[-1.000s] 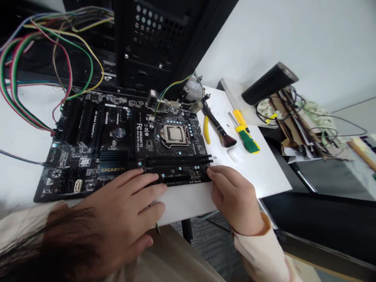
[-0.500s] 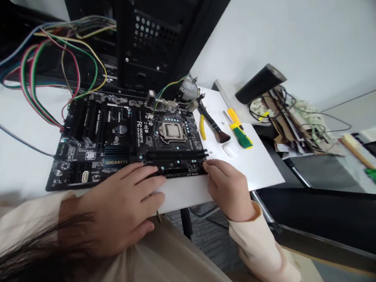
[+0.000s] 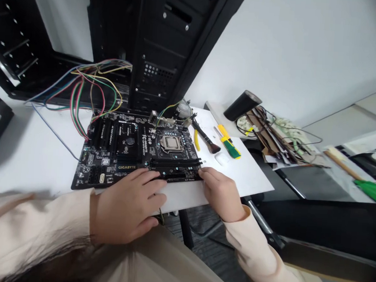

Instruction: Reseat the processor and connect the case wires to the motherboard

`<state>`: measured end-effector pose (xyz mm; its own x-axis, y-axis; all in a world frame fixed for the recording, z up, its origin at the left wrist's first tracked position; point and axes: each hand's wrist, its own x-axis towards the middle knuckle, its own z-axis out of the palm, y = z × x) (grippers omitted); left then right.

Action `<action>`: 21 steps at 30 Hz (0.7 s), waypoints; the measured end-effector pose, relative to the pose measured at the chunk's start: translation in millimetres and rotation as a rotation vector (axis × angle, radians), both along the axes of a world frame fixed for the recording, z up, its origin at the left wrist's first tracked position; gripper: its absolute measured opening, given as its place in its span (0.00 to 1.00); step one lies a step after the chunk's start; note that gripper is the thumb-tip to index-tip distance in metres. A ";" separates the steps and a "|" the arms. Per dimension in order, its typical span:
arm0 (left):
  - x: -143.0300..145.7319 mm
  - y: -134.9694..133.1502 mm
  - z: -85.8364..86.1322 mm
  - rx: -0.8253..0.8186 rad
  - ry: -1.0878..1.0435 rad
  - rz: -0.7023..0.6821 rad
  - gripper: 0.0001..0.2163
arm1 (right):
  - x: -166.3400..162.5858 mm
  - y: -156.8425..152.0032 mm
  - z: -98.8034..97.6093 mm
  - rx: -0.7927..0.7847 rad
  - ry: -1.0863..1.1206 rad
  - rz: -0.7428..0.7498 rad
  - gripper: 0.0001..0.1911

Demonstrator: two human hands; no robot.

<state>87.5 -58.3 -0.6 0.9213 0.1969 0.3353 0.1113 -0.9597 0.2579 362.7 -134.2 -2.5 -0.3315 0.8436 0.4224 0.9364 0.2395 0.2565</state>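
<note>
A black Gigabyte motherboard (image 3: 132, 154) lies flat on the white table (image 3: 177, 200), with a bare CPU (image 3: 171, 143) in its socket. My left hand (image 3: 128, 207) is spread over the board's near edge, fingertips touching it by the Gigabyte heatsink (image 3: 127, 167). At the board's near right corner, the curled fingers of my right hand (image 3: 221, 192) grip the edge by the end of the memory slots (image 3: 175, 161). The fingertips are partly hidden there. Coloured wires (image 3: 81, 95) run from the board's left side toward the black computer case (image 3: 178, 50).
Right of the board lie a brush (image 3: 209, 140), a yellow-handled tool (image 3: 196, 140), a green-and-yellow screwdriver (image 3: 231, 147) and a small white item (image 3: 221, 159). A CPU cooler (image 3: 184, 110) stands behind. Cardboard scraps and cables (image 3: 265, 140) sit farther right.
The camera view has tilted up and shifted, showing more of the case and table. Both hands keep nearly the same places on the board.
</note>
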 end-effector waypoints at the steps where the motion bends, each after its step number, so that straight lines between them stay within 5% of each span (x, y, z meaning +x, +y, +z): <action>1: -0.4 -0.4 -0.6 0.006 -0.004 0.004 0.14 | -0.6 0.3 0.3 0.005 -0.013 -0.002 0.15; 21: -3.8 0.4 -2.3 0.038 0.017 0.006 0.16 | -1.6 -1.2 -6.2 0.095 0.046 -0.011 0.14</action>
<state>83.7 -57.9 -2.9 0.9256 0.1903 0.3271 0.1215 -0.9681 0.2193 361.0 -135.4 -8.7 -0.3006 0.8023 0.5156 0.9502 0.2057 0.2339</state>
